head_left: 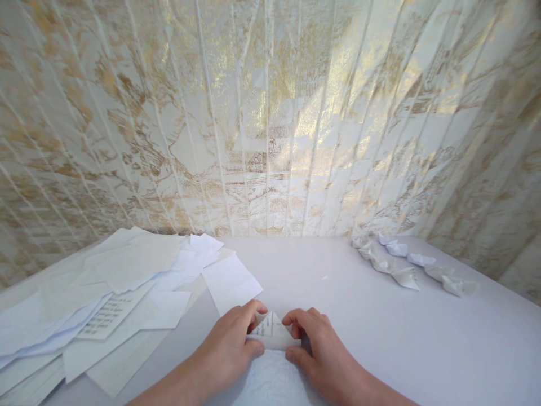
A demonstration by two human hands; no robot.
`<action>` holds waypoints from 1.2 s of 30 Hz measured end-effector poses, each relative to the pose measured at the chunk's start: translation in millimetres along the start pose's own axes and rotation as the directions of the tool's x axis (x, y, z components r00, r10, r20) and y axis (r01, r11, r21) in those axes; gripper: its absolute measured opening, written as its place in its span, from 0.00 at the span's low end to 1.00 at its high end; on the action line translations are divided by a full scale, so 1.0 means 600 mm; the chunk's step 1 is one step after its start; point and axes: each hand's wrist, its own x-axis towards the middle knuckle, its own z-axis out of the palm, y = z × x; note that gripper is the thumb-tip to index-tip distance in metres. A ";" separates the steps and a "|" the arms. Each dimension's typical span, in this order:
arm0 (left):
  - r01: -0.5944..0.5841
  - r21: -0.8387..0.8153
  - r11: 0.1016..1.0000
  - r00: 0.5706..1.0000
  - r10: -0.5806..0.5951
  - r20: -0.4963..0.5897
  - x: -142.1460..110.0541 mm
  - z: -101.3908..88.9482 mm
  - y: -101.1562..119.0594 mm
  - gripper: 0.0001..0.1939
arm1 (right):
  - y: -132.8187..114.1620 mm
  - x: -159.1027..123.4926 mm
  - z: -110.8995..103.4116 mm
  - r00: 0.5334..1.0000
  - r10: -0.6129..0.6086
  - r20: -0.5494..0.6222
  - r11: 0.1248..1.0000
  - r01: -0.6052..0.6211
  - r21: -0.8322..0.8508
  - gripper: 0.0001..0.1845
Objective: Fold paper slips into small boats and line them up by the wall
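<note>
Between my two hands is a small folded piece of paper (274,331) with a pointed top, a band along its lower edge and dark print on its face. My left hand (234,341) pinches its left end, thumb in front and fingers behind. At the right end my right hand (316,344) grips it the same way, its index finger curled at the slanted edge. The paper is held close to the front of the table, above pale blue cloth (273,379).
A spread pile of loose paper sheets (139,259) covers the left of the white table (380,332). One white sheet (232,282) lies just beyond my left hand. Several folded paper pieces (382,264) stand in rows at the back right. A patterned curtain (270,124) hangs behind.
</note>
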 end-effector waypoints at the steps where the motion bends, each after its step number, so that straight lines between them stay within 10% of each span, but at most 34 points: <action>1: 0.004 -0.053 0.999 1.000 -0.004 0.001 0.003 0.003 -0.003 0.19 | 0.000 0.000 0.000 1.000 0.006 -0.010 1.000 -0.006 0.016 0.18; 8: -0.009 -0.664 0.748 0.997 0.059 0.052 0.020 0.013 -0.005 0.11 | -0.011 0.008 -0.013 0.992 -0.010 -0.126 0.965 0.042 0.260 0.04; 13: 0.049 -0.844 0.533 0.994 0.060 0.096 0.012 0.016 0.026 0.15 | -0.008 0.017 -0.017 0.998 0.017 -0.068 0.774 0.030 0.632 0.11; 17: 0.068 -0.913 0.402 0.997 0.001 0.075 0.012 0.025 0.031 0.18 | 0.003 0.025 -0.013 0.938 0.104 -0.329 0.756 0.141 0.639 0.18; 20: 0.063 -0.899 0.434 0.995 -0.092 0.026 0.016 0.034 0.022 0.22 | 0.008 0.029 -0.011 0.913 0.105 -0.395 0.762 0.181 0.621 0.16; 28: 0.004 -0.860 0.511 0.998 -0.057 -0.029 0.019 0.045 0.002 0.33 | -0.002 0.014 0.000 0.991 0.035 -0.133 0.722 0.067 0.689 0.19; 36: -0.037 -0.844 0.535 0.999 0.007 -0.039 0.015 0.054 0.002 0.26 | -0.006 0.011 0.006 0.992 -0.003 -0.123 0.660 0.095 0.746 0.16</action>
